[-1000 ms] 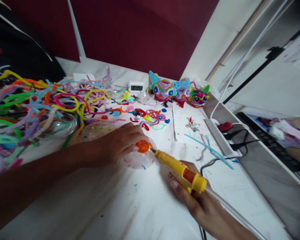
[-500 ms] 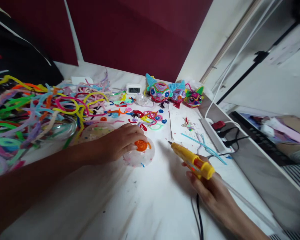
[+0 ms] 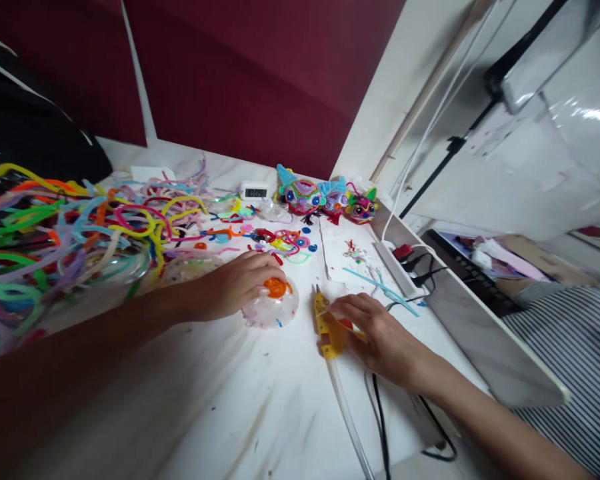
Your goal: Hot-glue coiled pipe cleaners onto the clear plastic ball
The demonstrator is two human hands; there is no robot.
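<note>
My left hand [image 3: 245, 283] rests with curled fingers on a clear plastic dome [image 3: 275, 313] dotted with coloured bits. At its fingertips an orange coiled pipe cleaner [image 3: 277, 287] sits on top of the dome. To the right, my right hand [image 3: 375, 327] grips a yellow hot glue gun [image 3: 325, 323], low over the white table and turned with its nozzle pointing away from me. A long translucent glue stick [image 3: 347, 420] sticks out of the gun's rear. My right fingers partly cover its body.
Many loose pipe cleaners [image 3: 80, 233] are heaped at the left. Three decorated animal heads [image 3: 305, 195] and a small digital clock [image 3: 255, 191] stand at the back. A power strip [image 3: 397, 267] lies at the right, with a black cord [image 3: 380, 420] near my right arm.
My right hand has moved left and turned the glue gun from pointing left to pointing away. My left hand stays on the dome. The view has shifted to the right.
</note>
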